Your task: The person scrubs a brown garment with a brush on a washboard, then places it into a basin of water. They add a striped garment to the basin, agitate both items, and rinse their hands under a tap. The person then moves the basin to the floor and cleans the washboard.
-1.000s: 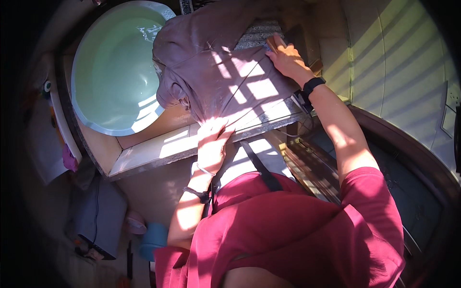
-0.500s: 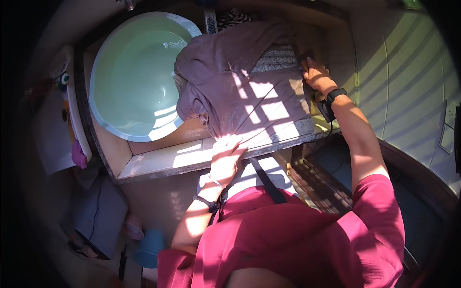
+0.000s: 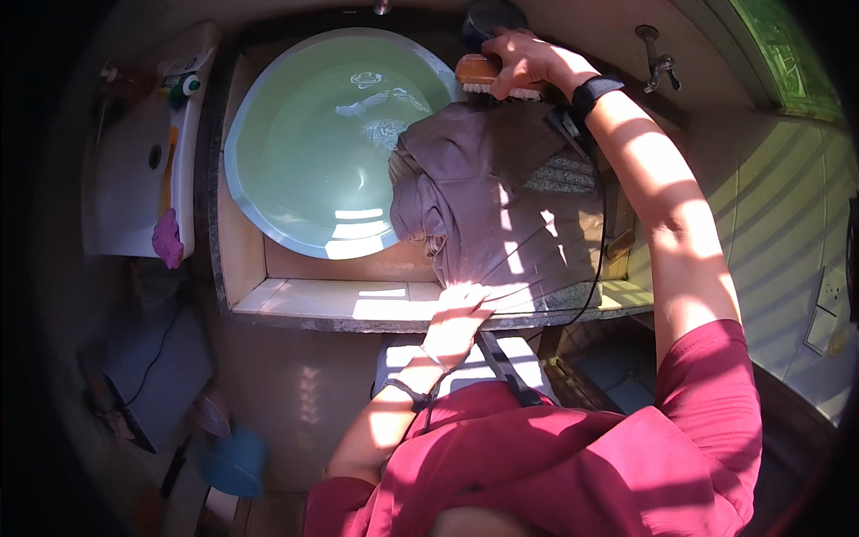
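Observation:
My right hand (image 3: 528, 63) grips a wooden scrub brush (image 3: 474, 70) with pale bristles at the far edge, beside a dark round container (image 3: 490, 18). My left hand (image 3: 456, 320) holds the edge of a mauve-grey garment (image 3: 479, 215) at the front edge of the sink. The garment lies bunched over a ridged stone washboard (image 3: 559, 179), against a big pale-green basin (image 3: 304, 152) of water.
A tiled trough surround (image 3: 291, 295) holds the basin. A wall tap (image 3: 662, 67) is at the upper right, near tiles and a window. A white washbasin (image 3: 121, 197) with bottles and a pink cloth (image 3: 167, 237) is left. A blue bucket (image 3: 233, 461) sits lower left.
My right hand has moved up and away with the brush, from the garment's right side to the dark container. My left hand stays on the cloth. The view has shifted, showing the tap.

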The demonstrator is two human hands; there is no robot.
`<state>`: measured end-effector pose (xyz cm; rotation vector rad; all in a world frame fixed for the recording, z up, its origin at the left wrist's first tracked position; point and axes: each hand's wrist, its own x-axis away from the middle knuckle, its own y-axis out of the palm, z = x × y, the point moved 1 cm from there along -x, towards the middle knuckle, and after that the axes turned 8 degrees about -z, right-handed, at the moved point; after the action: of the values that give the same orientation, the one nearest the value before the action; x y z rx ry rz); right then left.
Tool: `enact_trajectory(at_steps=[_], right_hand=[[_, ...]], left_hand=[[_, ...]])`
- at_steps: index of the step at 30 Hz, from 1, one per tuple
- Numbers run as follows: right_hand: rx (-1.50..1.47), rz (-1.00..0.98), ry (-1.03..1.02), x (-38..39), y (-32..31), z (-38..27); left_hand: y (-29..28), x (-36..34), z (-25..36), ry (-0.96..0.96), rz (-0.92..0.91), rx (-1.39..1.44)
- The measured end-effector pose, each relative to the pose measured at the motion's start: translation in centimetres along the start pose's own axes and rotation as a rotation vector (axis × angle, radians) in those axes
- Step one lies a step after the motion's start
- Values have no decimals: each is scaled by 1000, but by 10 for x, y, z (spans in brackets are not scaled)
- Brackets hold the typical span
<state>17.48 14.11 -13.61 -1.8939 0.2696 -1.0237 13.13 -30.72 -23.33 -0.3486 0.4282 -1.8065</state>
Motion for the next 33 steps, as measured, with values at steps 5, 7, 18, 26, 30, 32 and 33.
enact_trajectory(at_steps=[5, 7, 18, 26, 30, 32, 33], right_hand=[[-19, 3, -69, -31, 8, 19], [-41, -71, -67, -37, 6, 24], [-651, 22, -179, -6, -7, -1], [-1205, 257, -74, 145, 49, -22], [-542, 352, 202, 228, 211, -68], [-393, 411, 99, 254, 270, -88], [-237, 450, 91, 262, 294, -89]], left_hand=[[2, 5, -2, -49, -6, 55], [6, 6, -3, -131, -7, 165], [-4, 2, -7, 59, -42, -90], [-21, -18, 4, -1, -239, -136], [-19, -32, 2, 51, -240, -132], [-21, -41, 2, 91, -344, -254], [-23, -46, 2, 110, -401, -318]])
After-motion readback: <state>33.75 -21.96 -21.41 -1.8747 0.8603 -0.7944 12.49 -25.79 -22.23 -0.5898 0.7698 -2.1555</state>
